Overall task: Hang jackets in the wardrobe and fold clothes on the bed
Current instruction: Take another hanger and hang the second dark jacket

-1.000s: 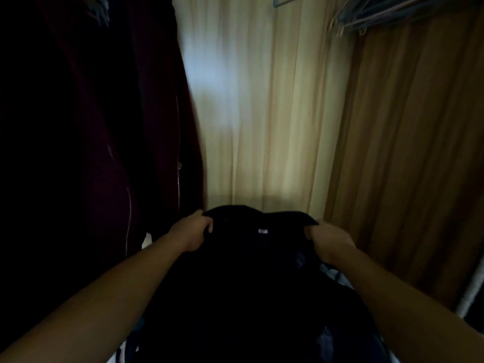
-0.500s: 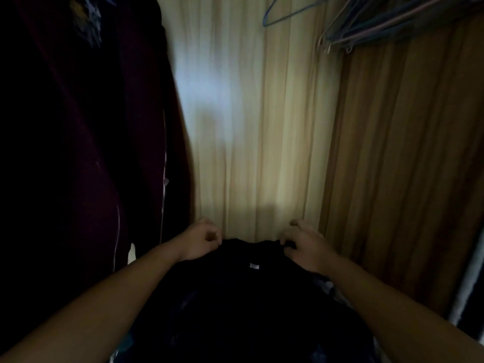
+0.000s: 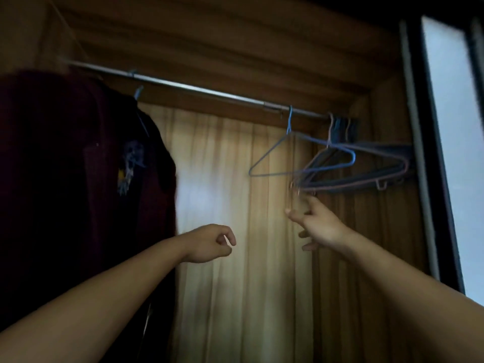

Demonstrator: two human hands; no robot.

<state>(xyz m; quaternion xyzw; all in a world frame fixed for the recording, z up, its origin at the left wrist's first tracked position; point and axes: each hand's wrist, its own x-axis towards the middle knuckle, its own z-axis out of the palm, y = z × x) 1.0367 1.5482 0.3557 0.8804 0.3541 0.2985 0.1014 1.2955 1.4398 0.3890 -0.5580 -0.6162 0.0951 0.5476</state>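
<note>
While both arms reach up into the wardrobe (image 3: 235, 35), its brown wood-grain top fills the upper part of the view and a metal rail (image 3: 196, 89) runs beneath it, sloping down from the left towards the right-hand wall. At the left end of the rail hangs a dark red jacket (image 3: 65, 179), a broad, shadowed mass that drops out of sight at the bottom. A blue hook (image 3: 138, 91) sticks up at its right shoulder, and a small blue and yellow print (image 3: 129, 166) shows lower down; whether the print belongs to the same garment I cannot tell.

Just right of the jacket's edge, the left hand (image 3: 209, 243) is held up in front of the pale, vertically streaked back panel (image 3: 235, 297). Its fingers are curled in, the thumb tip meeting the forefinger, and they hold nothing.

Farther right, a single blue wire hanger (image 3: 301, 163) hangs from the rail, apart from the jacket. Past it, at the right end of the rail, a bunch of hangers (image 3: 366, 176) in blue and pinkish tones crowds together, their lower ends pointing left.

The right hand (image 3: 318, 226) is raised beneath that bunch, fingers straight and spread, the forefinger pointing up at the lowest hanger tips. Blur hides whether it touches them.

Beyond the hand stands the wardrobe's brown side wall (image 3: 379, 258), then a dark upright frame (image 3: 432, 153), and a bright pale pane (image 3: 453, 127) at the right edge.
</note>
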